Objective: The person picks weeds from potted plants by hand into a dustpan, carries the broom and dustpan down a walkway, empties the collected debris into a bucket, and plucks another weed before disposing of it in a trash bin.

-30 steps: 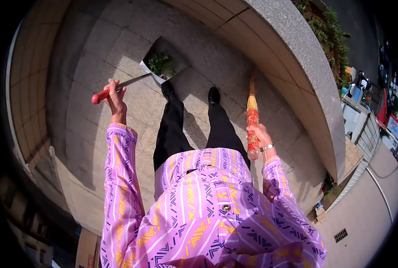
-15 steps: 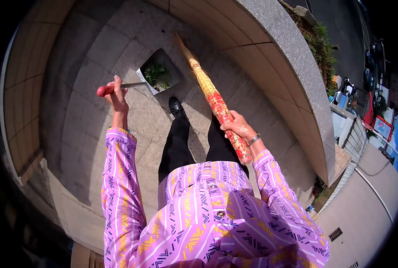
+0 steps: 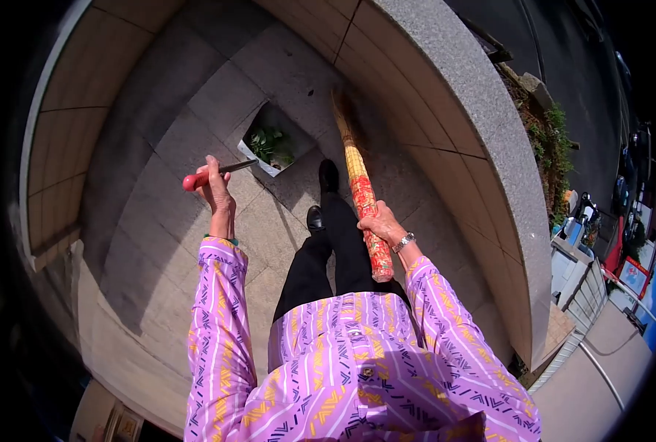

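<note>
My left hand (image 3: 216,190) is wrapped round the red-ended handle (image 3: 194,182) of a dustpan. A thin metal rod runs from it to the dustpan's pan (image 3: 275,169), which has a pale edge and holds green leaves (image 3: 269,144). My right hand (image 3: 383,225) grips the red patterned handle of a straw broom (image 3: 357,162). The broom's bristles point away from me, close to the foot of the curved wall and to the right of the pan.
Curved tiled walls stand on the left (image 3: 66,125) and right, the right one topped with grey stone (image 3: 460,81). Paving tiles (image 3: 228,99) lie between them. Beyond the right wall are plants (image 3: 556,140), a road and parked vehicles. Both black shoes (image 3: 329,175) are visible.
A second shoe has come into view as the legs have shifted. The broom stands more upright in the picture, its bristle end further right. Both hands keep their holds, and the pan appears slightly lower and further right.
</note>
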Demonstrator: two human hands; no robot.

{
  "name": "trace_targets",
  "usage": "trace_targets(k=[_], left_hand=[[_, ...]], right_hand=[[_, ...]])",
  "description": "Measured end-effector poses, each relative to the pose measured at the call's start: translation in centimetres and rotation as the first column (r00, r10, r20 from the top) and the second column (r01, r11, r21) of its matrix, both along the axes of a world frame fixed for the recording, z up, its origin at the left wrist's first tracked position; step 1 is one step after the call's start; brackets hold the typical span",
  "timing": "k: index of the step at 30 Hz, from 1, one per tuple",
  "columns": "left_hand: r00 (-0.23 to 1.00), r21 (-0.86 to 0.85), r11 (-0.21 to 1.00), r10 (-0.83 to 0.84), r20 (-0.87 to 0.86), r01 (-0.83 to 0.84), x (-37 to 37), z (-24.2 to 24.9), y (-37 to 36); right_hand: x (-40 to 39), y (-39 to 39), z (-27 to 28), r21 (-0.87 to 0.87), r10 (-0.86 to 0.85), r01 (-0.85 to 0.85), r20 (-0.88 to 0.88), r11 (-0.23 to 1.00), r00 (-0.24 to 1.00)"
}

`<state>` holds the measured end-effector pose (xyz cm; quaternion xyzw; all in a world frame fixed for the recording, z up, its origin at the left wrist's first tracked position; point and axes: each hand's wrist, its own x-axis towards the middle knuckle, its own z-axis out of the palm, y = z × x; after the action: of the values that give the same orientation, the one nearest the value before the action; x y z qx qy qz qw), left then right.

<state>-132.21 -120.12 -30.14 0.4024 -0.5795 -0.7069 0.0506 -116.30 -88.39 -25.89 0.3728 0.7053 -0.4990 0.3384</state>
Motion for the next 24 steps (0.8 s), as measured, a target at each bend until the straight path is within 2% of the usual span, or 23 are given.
trace_targets(k=[1, 3, 4, 6, 8, 10, 12, 14, 18, 22, 24], left_hand=[[1.0, 0.003, 1.0, -0.005, 0.002, 0.005, 0.6, -0.3, 0.3], [1.0, -0.007, 1.0, 0.03, 0.01, -0.03, 0.3, -0.7, -0.4], [0.999, -0.014, 0.999, 0.048, 0.005, -0.048, 0.0, -0.5, -0.6], [0.996, 0.01, 0.997, 0.081, 0.024, -0.081, -0.5, -0.6, -0.9], [0.993, 0.004, 0.993, 0.116, 0.004, -0.116, -1.0, -0.5, -1.9], [0.986, 0.039, 0.985, 0.165, 0.019, -0.166, -1.8, 0.0, -2.8], [0.977, 0.068, 0.975, 0.213, 0.011, -0.213, -1.3, 0.8, -3.6], [0.966, 0.081, 0.963, 0.257, 0.023, -0.258, -1.6, 0.7, -4.7], [0.949, 0.087, 0.946, 0.314, -0.007, -0.312, -2.3, 1.1, -5.4], [0.951, 0.059, 0.949, 0.31, -0.016, -0.308, -2.5, 1.3, -5.5], [0.963, 0.031, 0.962, 0.271, -0.008, -0.271, -2.5, 1.4, -5.4]], right_hand=[[0.5, -0.1, -2.5, 0.064, 0.12, -0.117, -0.04, 0.991, 0.992], [-1.2, -1.4, 0.2, 0.107, 0.328, -0.328, 0.02, 0.939, 0.944], [-1.7, -1.1, 1.7, 0.105, 0.337, -0.336, 0.011, 0.936, 0.942], [-2.1, 0.4, 4.4, -0.11, 0.356, -0.361, -0.066, 0.926, 0.932], [-2.4, 0.6, 8.6, -0.255, 0.23, -0.211, 0.047, 0.944, 0.972], [-2.4, 0.8, 10.8, -0.25, 0.149, -0.133, 0.048, 0.959, 0.988], [-1.8, 2.0, 10.5, -0.232, 0.131, -0.124, 0.015, 0.965, 0.991], [-3.0, 2.8, 10.2, -0.186, 0.019, -0.015, 0.019, 0.982, 1.0], [-7.5, 5.4, 8.0, -0.147, -0.016, 0.018, 0.016, 0.989, 1.0], [-10.5, 6.5, 5.2, -0.117, 0.032, -0.034, -0.016, 0.993, 0.999], [-11.6, 6.2, 3.5, -0.083, 0.124, -0.123, 0.007, 0.989, 0.992]])
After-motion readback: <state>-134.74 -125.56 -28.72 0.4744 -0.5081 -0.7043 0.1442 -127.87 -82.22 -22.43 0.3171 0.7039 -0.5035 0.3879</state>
